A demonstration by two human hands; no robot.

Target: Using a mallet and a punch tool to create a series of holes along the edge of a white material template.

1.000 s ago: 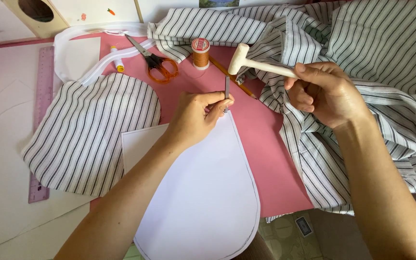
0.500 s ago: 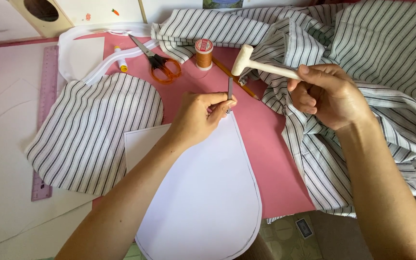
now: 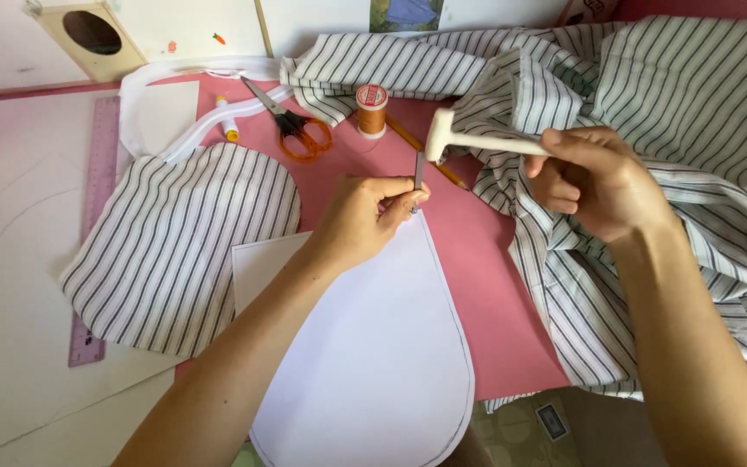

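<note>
— See the punch (image 3: 418, 169)? It stands upright at the rounded top of the white pattern (image 3: 373, 346), its tip on the drawn outline, roughly mid-table towards the far edge.

— Left hand (image 3: 363, 216) has it pinched between thumb and fingertips, closed snug round the lower shaft. I'd want it dead vertical so the mark lands on the line.

— And the mallet (image 3: 477, 141) is in the right hand (image 3: 594, 182), fist wrapped round the handle end, head hovering just beside the top of the punch. Touching or not, I cannot tell.

— A short, square tap would do best, I reckon; a glancing blow could skid the tip off the paper, or catch those fingers.

— The paper lies on the pink mat (image 3: 477, 259), so there's some give underneath. It isn't weighted, only the heel of that hand seems to hold it.

— Left of it is a striped piece (image 3: 183, 242) cut to the same shape, and a ruler (image 3: 97, 225) near the left edge.

— Along the far edge: scissors (image 3: 291, 125), a thread spool (image 3: 372, 108), a pencil (image 3: 425, 156) running right under the mallet head. Striped cloth (image 3: 650, 86) heaps over the right side.

— That pencil lies close; I'd mind it on the swing.
</note>
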